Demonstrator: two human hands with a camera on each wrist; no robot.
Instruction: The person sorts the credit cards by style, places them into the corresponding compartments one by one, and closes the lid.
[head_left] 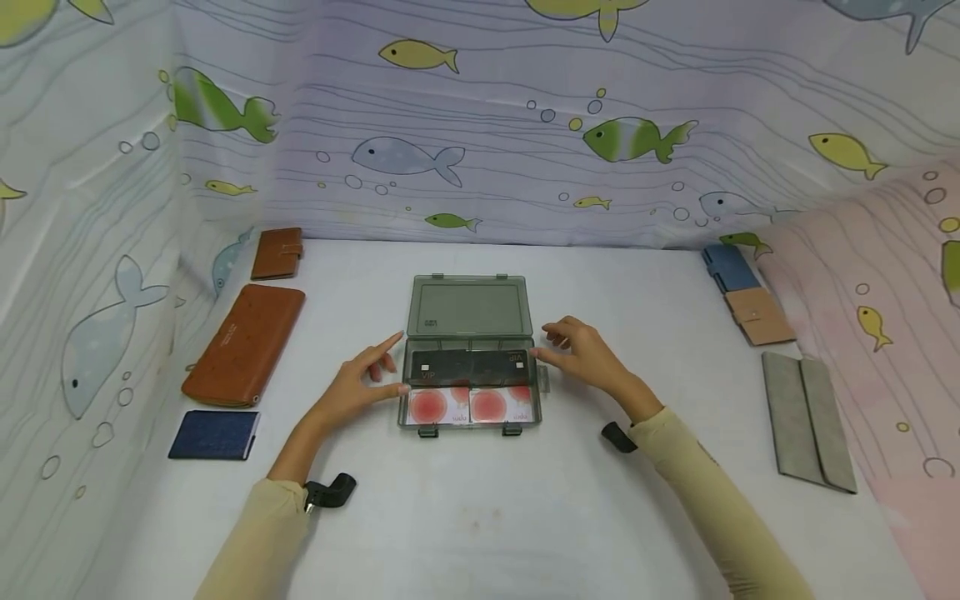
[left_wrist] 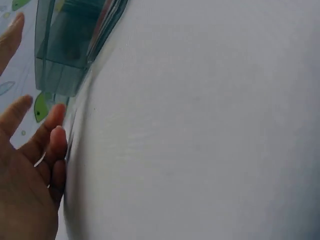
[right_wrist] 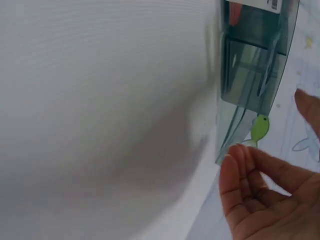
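A translucent grey-green plastic case (head_left: pixel 470 426) lies on the table with its lid (head_left: pixel 472 307) swung back flat behind it. Two black cards marked VIP (head_left: pixel 441 368) lie side by side in the rear half. White cards with a red circle (head_left: pixel 457 407) fill the front half. By the case's left side is my left hand (head_left: pixel 356 385), thumb and index finger spread and thumb tip right at the wall. My right hand (head_left: pixel 581 354) is at the opposite side, thumb near the rim and other fingers loosely bent. Both palms hold nothing in the wrist views.
To the left lie a small brown wallet (head_left: pixel 277 253), a long brown zip wallet (head_left: pixel 246 346) and a dark blue notebook-like item (head_left: pixel 214 435). Along the right are a blue wallet (head_left: pixel 731 268), a tan wallet (head_left: pixel 759 317) and a grey folding pouch (head_left: pixel 808 422). A fish-print curtain (head_left: pixel 495 100) surrounds the table.
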